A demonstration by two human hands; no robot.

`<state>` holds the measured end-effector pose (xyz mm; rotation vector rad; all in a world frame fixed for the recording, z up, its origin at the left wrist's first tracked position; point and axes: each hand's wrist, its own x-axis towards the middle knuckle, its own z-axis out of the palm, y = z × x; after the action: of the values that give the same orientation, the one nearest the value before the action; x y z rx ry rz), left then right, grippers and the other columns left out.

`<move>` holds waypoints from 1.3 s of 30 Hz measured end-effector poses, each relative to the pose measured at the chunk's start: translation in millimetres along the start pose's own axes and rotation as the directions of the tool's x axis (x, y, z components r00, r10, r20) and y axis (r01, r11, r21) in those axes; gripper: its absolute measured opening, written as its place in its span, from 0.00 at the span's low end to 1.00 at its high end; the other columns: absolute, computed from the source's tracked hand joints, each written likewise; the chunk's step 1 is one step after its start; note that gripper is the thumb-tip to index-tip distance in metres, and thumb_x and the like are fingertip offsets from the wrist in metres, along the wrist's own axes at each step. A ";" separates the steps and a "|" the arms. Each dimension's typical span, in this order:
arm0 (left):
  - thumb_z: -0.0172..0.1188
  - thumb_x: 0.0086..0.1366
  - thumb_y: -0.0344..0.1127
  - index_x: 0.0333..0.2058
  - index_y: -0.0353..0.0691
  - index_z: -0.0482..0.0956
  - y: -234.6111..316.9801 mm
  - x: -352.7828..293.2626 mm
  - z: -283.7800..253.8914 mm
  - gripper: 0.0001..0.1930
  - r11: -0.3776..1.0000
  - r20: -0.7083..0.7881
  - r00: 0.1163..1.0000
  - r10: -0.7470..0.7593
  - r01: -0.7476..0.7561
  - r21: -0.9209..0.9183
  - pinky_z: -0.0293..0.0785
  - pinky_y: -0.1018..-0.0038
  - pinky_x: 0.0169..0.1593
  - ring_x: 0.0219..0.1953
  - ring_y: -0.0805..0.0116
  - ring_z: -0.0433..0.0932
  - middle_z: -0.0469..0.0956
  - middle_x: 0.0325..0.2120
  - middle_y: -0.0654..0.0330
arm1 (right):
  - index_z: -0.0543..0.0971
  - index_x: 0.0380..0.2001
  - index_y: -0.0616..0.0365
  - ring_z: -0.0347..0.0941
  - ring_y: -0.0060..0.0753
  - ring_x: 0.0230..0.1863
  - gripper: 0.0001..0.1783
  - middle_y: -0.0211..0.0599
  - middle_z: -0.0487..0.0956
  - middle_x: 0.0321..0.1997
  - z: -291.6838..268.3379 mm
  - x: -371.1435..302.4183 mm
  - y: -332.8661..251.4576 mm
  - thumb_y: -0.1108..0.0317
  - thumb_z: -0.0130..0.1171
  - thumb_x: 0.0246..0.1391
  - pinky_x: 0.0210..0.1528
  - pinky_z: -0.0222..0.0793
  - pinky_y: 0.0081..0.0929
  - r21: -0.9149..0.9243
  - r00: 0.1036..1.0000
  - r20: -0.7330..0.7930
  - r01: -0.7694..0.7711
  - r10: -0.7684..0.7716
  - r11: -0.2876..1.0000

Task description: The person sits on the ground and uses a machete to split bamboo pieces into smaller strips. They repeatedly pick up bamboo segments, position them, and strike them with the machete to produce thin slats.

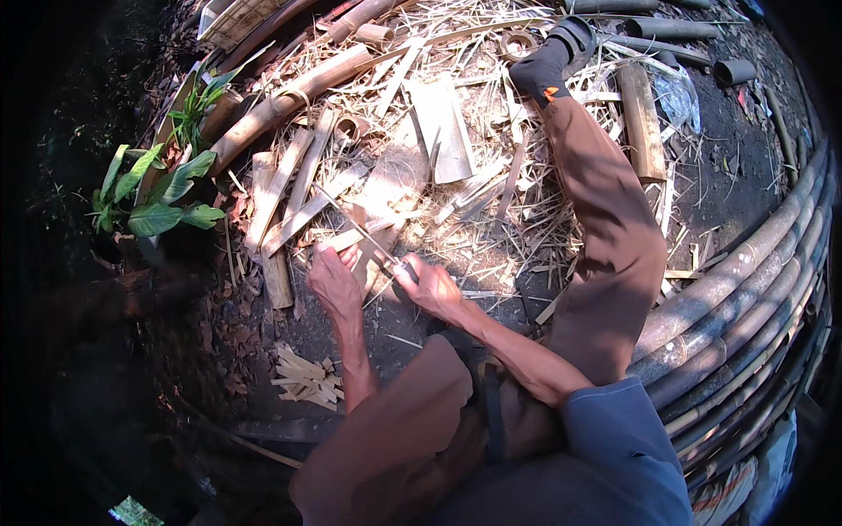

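My left hand (335, 282) is closed on the near end of a pale bamboo strip (353, 237). In my right hand (431, 287) is the handle of a knife, its long thin blade (344, 213) pointing away to the upper left. The blade crosses the strip just ahead of my left fingers; whether it is cutting in cannot be told. Under and beyond both hands lies a flat bamboo or wood piece (396, 171) in sunlight. A small pile of short pale strips (309, 379) rests on the ground left of my left forearm.
Bamboo shavings (474, 230) litter the ground around a wide split bamboo piece (443, 131). A thick bamboo pole (281, 107) and leafy plants (158, 197) stand at the left. Long bamboo poles (728, 289) curve along the right. My outstretched leg (605, 210) lies right of the work.
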<state>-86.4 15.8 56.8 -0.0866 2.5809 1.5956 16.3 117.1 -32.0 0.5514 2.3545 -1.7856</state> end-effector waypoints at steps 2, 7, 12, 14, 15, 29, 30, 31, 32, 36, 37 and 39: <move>0.37 0.74 0.42 0.42 0.16 0.72 -8.0 7.6 -6.2 0.26 0.998 -0.056 0.998 -0.017 0.014 -0.057 0.83 0.71 0.40 0.36 0.55 0.84 0.79 0.35 0.41 | 0.71 0.36 0.60 0.74 0.58 0.29 0.17 0.51 0.73 0.22 -7.0 2.0 -19.5 0.55 0.52 0.63 0.29 0.68 0.42 0.218 0.989 0.105 -0.124 0.103 0.968; 0.39 0.73 0.40 0.39 0.17 0.74 -7.8 -4.4 -7.7 0.24 0.998 -0.066 0.998 -0.016 0.020 0.055 0.83 0.71 0.39 0.34 0.58 0.84 0.81 0.31 0.43 | 0.69 0.43 0.57 0.73 0.64 0.31 0.19 0.59 0.75 0.24 -11.8 -5.0 -4.8 0.51 0.50 0.63 0.32 0.68 0.49 0.018 0.988 0.157 -0.011 0.008 1.000; 0.40 0.74 0.43 0.38 0.17 0.75 10.9 23.8 -22.8 0.26 0.985 -0.068 0.995 -0.069 0.079 0.155 0.82 0.71 0.36 0.32 0.59 0.84 0.80 0.28 0.43 | 0.72 0.37 0.63 0.72 0.63 0.30 0.20 0.58 0.75 0.27 -5.3 14.6 4.4 0.53 0.51 0.63 0.34 0.65 0.49 0.239 0.990 0.097 -0.120 0.099 0.964; 0.40 0.74 0.41 0.37 0.18 0.74 -3.4 25.4 -23.1 0.24 0.993 -0.047 0.999 -0.016 0.021 0.112 0.82 0.70 0.32 0.31 0.59 0.84 0.79 0.25 0.44 | 0.72 0.37 0.63 0.72 0.63 0.31 0.20 0.59 0.74 0.27 -10.8 14.2 -1.4 0.53 0.51 0.63 0.35 0.66 0.48 0.225 0.991 0.106 -0.109 0.087 0.968; 0.40 0.74 0.40 0.36 0.18 0.73 -6.2 20.9 -18.2 0.24 0.995 -0.068 0.997 0.035 -0.029 0.093 0.82 0.69 0.32 0.31 0.59 0.84 0.79 0.25 0.44 | 0.72 0.37 0.62 0.73 0.63 0.32 0.20 0.59 0.74 0.27 -10.8 11.7 -4.4 0.53 0.51 0.63 0.36 0.66 0.48 0.220 0.990 0.117 -0.110 0.085 0.969; 0.35 0.75 0.40 0.39 0.19 0.73 -9.4 29.6 -1.7 0.25 0.979 -0.056 0.997 0.051 -0.039 0.201 0.83 0.72 0.31 0.28 0.57 0.84 0.80 0.30 0.43 | 0.73 0.38 0.63 0.76 0.57 0.33 0.24 0.58 0.75 0.25 -9.8 22.3 -6.7 0.47 0.48 0.63 0.36 0.68 0.46 0.128 0.984 0.164 -0.084 0.063 0.988; 0.35 0.75 0.40 0.39 0.19 0.73 -9.5 24.6 -0.9 0.25 0.969 -0.032 0.994 0.101 -0.091 0.229 0.83 0.72 0.32 0.28 0.57 0.84 0.80 0.30 0.42 | 0.73 0.38 0.62 0.76 0.57 0.33 0.24 0.57 0.75 0.24 -13.5 22.8 0.8 0.47 0.48 0.63 0.36 0.68 0.47 0.090 0.981 0.181 -0.084 0.067 0.992; 0.38 0.73 0.35 0.34 0.17 0.72 -12.4 30.9 -1.5 0.22 0.988 -0.053 0.998 0.034 -0.026 0.150 0.83 0.72 0.30 0.28 0.59 0.84 0.80 0.26 0.43 | 0.73 0.36 0.61 0.76 0.58 0.32 0.25 0.56 0.75 0.24 -16.2 34.2 25.3 0.46 0.48 0.63 0.35 0.68 0.48 0.106 0.988 0.106 -0.122 0.111 0.987; 0.38 0.73 0.35 0.34 0.17 0.72 -9.7 35.7 -4.0 0.21 0.991 -0.070 0.997 0.024 -0.014 0.135 0.83 0.72 0.30 0.28 0.59 0.84 0.80 0.26 0.43 | 0.74 0.38 0.61 0.76 0.57 0.33 0.24 0.58 0.76 0.26 -11.3 29.2 20.3 0.46 0.48 0.63 0.36 0.68 0.47 0.150 0.985 0.112 -0.145 0.129 0.978; 0.39 0.72 0.33 0.34 0.19 0.71 -6.4 35.3 0.2 0.19 0.981 -0.110 0.993 0.051 -0.029 0.194 0.83 0.72 0.29 0.28 0.59 0.84 0.81 0.27 0.43 | 0.74 0.39 0.58 0.74 0.60 0.34 0.22 0.62 0.75 0.28 -6.5 18.7 -12.5 0.47 0.48 0.63 0.38 0.67 0.47 0.217 0.990 0.120 -0.097 0.072 0.971; 0.39 0.72 0.33 0.34 0.20 0.71 -6.6 29.4 2.6 0.18 0.967 -0.100 0.992 0.072 -0.045 0.250 0.83 0.73 0.29 0.28 0.58 0.84 0.81 0.27 0.43 | 0.74 0.39 0.57 0.74 0.63 0.33 0.22 0.61 0.74 0.26 -8.3 12.4 -20.2 0.47 0.48 0.63 0.37 0.67 0.49 0.254 0.994 0.085 0.049 -0.073 0.966; 0.41 0.72 0.33 0.34 0.22 0.71 -11.6 22.2 5.7 0.17 0.968 -0.047 0.989 0.141 -0.128 0.214 0.82 0.73 0.28 0.28 0.59 0.84 0.81 0.27 0.44 | 0.73 0.39 0.59 0.75 0.61 0.30 0.24 0.57 0.76 0.25 -20.7 26.5 14.1 0.46 0.47 0.63 0.36 0.68 0.51 0.043 0.984 0.172 -0.049 0.041 0.998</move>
<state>-106.8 15.8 41.4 0.0588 2.8416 1.3663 -0.7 145.5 -47.3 0.4344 2.1750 -1.7950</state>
